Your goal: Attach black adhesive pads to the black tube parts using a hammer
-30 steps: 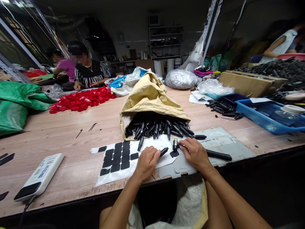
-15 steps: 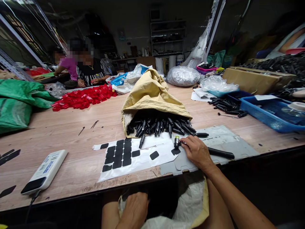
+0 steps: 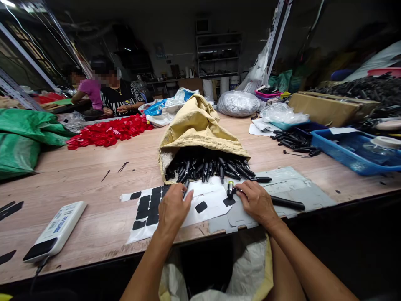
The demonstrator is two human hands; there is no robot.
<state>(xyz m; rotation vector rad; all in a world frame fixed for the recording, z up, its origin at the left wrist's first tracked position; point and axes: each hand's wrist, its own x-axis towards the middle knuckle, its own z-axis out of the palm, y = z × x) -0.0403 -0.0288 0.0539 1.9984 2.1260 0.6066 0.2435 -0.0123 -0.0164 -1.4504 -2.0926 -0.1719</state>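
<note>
Head cam: your left hand brackets a black pen-shaped tube pointing away, can't tell if gripped; right hand pinches a thin rod.

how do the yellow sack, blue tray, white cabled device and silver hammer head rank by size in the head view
Yellow sack
Blue tray, cut off by the picture's right edge
White cabled device
Silver hammer head, clearly smallest
</note>
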